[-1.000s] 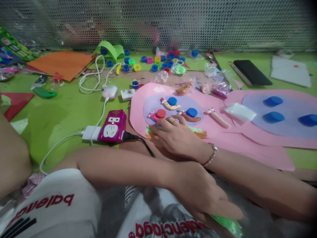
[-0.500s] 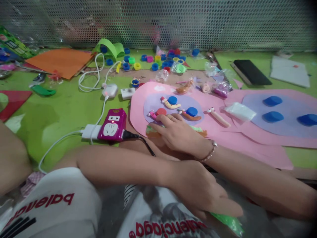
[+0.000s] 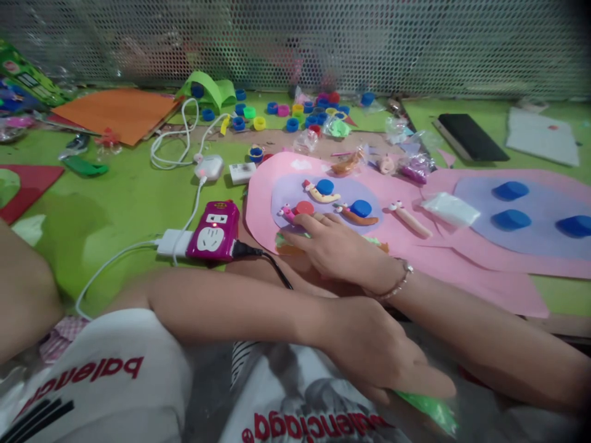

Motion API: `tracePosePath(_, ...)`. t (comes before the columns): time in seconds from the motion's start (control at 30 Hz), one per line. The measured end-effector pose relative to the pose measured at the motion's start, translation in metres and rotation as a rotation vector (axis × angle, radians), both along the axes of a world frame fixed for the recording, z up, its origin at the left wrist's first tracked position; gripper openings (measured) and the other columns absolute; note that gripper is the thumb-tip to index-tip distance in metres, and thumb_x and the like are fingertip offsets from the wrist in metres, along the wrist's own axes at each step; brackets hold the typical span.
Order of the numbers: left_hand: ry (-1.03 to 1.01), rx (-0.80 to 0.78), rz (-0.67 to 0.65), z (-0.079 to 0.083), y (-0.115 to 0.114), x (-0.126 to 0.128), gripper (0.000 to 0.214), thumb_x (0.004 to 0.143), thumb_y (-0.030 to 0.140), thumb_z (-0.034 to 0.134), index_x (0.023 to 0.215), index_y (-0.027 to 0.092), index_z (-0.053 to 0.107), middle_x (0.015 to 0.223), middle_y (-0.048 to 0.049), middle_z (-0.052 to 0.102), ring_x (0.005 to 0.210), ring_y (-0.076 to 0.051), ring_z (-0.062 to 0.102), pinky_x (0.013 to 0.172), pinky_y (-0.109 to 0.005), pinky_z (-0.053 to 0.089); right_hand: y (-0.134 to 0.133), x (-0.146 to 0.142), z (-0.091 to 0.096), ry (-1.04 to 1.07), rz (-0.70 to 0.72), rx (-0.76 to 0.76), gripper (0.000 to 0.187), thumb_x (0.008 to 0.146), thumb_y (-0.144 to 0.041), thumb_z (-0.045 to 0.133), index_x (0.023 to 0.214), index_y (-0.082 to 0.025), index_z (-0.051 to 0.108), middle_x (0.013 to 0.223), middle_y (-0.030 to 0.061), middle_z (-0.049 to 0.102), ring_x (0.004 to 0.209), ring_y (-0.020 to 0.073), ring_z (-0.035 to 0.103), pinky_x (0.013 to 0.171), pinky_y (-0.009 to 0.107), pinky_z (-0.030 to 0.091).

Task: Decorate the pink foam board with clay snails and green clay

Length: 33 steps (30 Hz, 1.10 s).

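Note:
My arms are crossed. My right hand (image 3: 339, 249), with a bracelet at the wrist, lies flat with fingers stretched on a green and orange clay strip (image 3: 285, 241) at the near edge of a pink sheet (image 3: 263, 203). Its fingertips almost touch a pink clay snail with a red cap (image 3: 298, 210) on the lilac oval (image 3: 286, 194). Two more cap snails (image 3: 357, 212) sit just beyond. My left hand (image 3: 385, 357) rests low over my lap with fingers straight, lying on a green plastic bag (image 3: 431, 411).
A magenta power strip (image 3: 213, 231) with a white plug and cables sits left of the pink sheet. Loose bottle caps (image 3: 286, 114), orange paper (image 3: 115, 111) and a black phone (image 3: 468, 136) lie farther back. A second sheet with blue caps (image 3: 510, 218) is at the right.
My right hand has slid slightly nearer along the clay strip, fingers still flat. The left hand has stayed in place. The view shifted a little.

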<state>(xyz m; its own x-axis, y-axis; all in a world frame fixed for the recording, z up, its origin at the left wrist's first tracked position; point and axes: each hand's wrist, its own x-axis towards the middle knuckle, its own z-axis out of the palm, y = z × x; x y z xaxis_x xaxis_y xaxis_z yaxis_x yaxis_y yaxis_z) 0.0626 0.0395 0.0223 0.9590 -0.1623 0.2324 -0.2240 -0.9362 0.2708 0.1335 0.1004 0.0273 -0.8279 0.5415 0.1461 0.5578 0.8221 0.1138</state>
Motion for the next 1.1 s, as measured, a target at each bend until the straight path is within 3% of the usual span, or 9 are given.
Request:
tracePosePath(0.33,-0.038,0.017,0.016,-0.0018,-0.0011,0.0005,0.026,0.084,0.038,0.050,0.098,0.021,0.063,0.094,-0.0016,0.070,0.073,-0.013,0.066,0.050,-0.030,0.044,-0.0005,-0.0001,0.0001,0.002,0.003,-0.006,0.033,0.090,-0.018,0.040,0.120,-0.018,0.053,0.119,0.0167,0.049,0.086,0.0235,0.050,0.076,0.037,0.034)
tracePosePath(0.63,-0.002,0.030,0.019,0.0012,-0.0011,-0.0004,0.031,0.083,0.039,0.052,0.104,0.020,0.063,0.101,-0.0014,0.070,0.077,-0.012,0.066,0.053,-0.029,0.046,0.0007,0.0053,0.0034,0.020,-0.007,-0.060,0.038,0.085,-0.012,0.041,0.122,-0.015,0.051,0.113,0.0144,0.052,0.081,0.0223,0.049,0.074,0.035,0.032)
tracePosePath(1.1,0.000,0.038,-0.011,0.0017,0.0011,0.0001,0.033,0.088,0.040,0.043,0.104,0.020,0.064,0.103,-0.0016,0.069,0.073,-0.012,0.066,0.051,-0.029,0.047,-0.0013,0.0031,0.0033,-0.005,-0.005,-0.012,0.033,0.088,-0.017,0.042,0.118,-0.018,0.056,0.115,0.0158,0.052,0.084,0.0231,0.049,0.072,0.035,0.030)
